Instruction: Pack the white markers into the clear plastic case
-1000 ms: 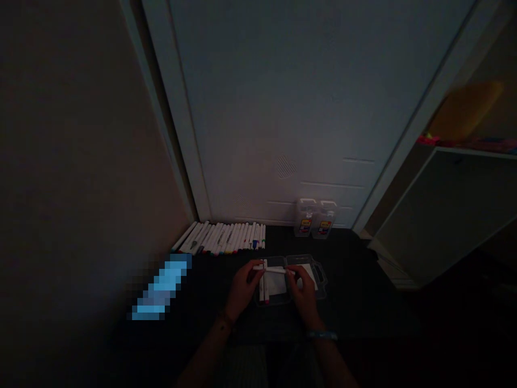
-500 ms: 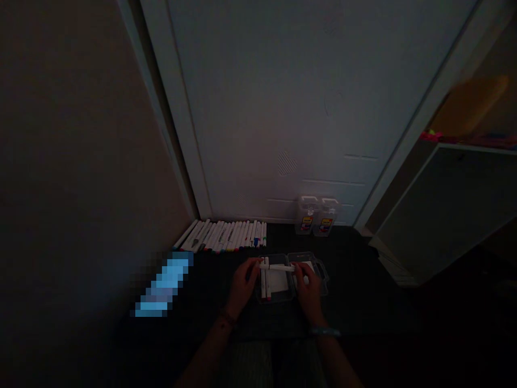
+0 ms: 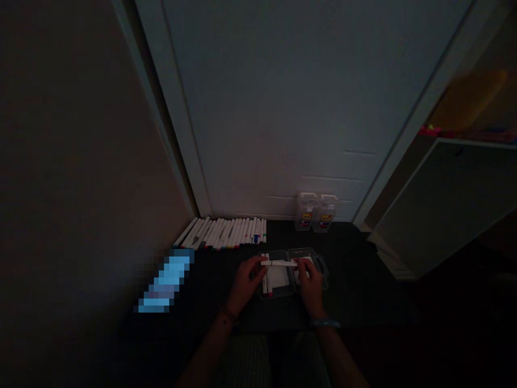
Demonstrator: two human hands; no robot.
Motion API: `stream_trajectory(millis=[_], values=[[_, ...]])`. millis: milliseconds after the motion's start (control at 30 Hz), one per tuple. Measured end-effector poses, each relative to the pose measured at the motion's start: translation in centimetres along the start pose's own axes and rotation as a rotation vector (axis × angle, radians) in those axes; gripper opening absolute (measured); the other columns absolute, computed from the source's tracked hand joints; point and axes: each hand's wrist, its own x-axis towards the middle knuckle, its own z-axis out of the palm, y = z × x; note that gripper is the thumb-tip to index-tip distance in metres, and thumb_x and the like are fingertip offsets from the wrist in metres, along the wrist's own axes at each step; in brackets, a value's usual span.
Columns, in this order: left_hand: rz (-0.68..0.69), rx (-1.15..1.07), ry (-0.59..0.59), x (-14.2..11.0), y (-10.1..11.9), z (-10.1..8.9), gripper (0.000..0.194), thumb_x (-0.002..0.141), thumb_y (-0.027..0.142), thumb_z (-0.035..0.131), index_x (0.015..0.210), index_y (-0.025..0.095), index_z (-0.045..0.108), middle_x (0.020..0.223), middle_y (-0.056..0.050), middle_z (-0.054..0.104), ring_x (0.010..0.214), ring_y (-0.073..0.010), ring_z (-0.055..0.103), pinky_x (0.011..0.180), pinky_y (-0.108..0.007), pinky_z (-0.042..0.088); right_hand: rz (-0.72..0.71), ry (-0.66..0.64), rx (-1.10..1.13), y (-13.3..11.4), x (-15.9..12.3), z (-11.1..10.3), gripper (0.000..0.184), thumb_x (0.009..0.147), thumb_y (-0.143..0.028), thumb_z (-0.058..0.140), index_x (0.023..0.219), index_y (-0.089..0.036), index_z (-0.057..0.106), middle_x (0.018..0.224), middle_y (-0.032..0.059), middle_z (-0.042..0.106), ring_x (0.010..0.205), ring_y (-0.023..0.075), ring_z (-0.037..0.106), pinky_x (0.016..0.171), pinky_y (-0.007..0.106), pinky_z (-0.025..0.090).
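Note:
A white marker (image 3: 279, 263) lies level between my two hands, above an open clear plastic case (image 3: 291, 293). My left hand (image 3: 245, 280) pinches its left end, and my right hand (image 3: 310, 281) pinches its right end. In the left half of the case, two white markers (image 3: 265, 283) lie side by side along the left wall, one showing a pink end. White paper-like sheets (image 3: 278, 276) cover part of the case's floor in both halves. My fingers hide the ends of the held marker.
A row of several white markers (image 3: 226, 233) with coloured ends lies at the back left of the dark table (image 3: 351, 302). Two clear cases (image 3: 306, 213) with labels stand against the white door (image 3: 250, 134). A pixelated bright blue patch (image 3: 165, 280) is at the left.
Both hands still hold the marker over the case, with only slight shifts of the fingers. The whole view has tilted a little.

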Motion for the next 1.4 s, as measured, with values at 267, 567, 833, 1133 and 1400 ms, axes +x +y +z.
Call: stream_trajectory(millis=[267,567,833,1133,1400], values=[[-0.002,-0.105,0.003,0.2,-0.1,0.3,0.022,0.08,0.036,0.06,0.096,0.021,0.064,0.093,-0.003,0.066,0.085,-0.0189,0.06,0.079,-0.031,0.046,-0.127,-0.12,-0.086,0.5,-0.2,0.1,0.025,0.093,-0.033,0.042,0.098,-0.019,0.062,0.092,0.0043,0.065,0.083,0.0172,0.059,0.073,0.026,0.044],[-0.099,-0.202,0.133,0.1,0.3,-0.4,0.019,0.077,0.034,0.063,0.085,0.017,0.062,0.072,0.001,0.061,0.065,-0.0139,0.055,0.061,-0.022,0.044,-0.348,-0.285,-0.331,0.0,-0.4,0.7,0.02,0.089,-0.03,0.052,0.105,-0.024,0.062,0.095,0.0034,0.064,0.089,0.0182,0.059,0.078,0.029,0.045],[0.0,-0.272,0.159,-0.8,2.6,0.1,0.014,0.079,0.029,0.062,0.086,0.017,0.065,0.081,-0.002,0.063,0.071,-0.0143,0.056,0.064,-0.023,0.044,-0.44,-0.36,-0.43,0.5,-0.3,1.1,0.017,0.088,-0.027,0.055,0.103,-0.026,0.063,0.098,0.0034,0.063,0.093,0.0192,0.058,0.081,0.03,0.046],[0.124,-0.311,0.116,-1.0,6.0,2.4,0.014,0.078,0.028,0.066,0.087,0.019,0.07,0.068,0.0,0.058,0.058,-0.0112,0.049,0.056,-0.022,0.04,-0.41,-0.33,-0.403,2.0,-0.2,0.9,0.029,0.08,-0.013,0.058,0.106,-0.025,0.063,0.104,0.0048,0.062,0.098,0.0205,0.056,0.084,0.032,0.046],[0.125,-0.278,0.142,0.1,7.2,2.1,0.013,0.078,0.032,0.065,0.081,0.019,0.068,0.075,-0.002,0.058,0.072,-0.0154,0.054,0.067,-0.025,0.043,-0.404,-0.294,-0.247,1.7,-0.1,0.9,0.018,0.083,-0.022,0.056,0.099,-0.023,0.064,0.098,0.0055,0.063,0.09,0.0191,0.059,0.078,0.029,0.048]])
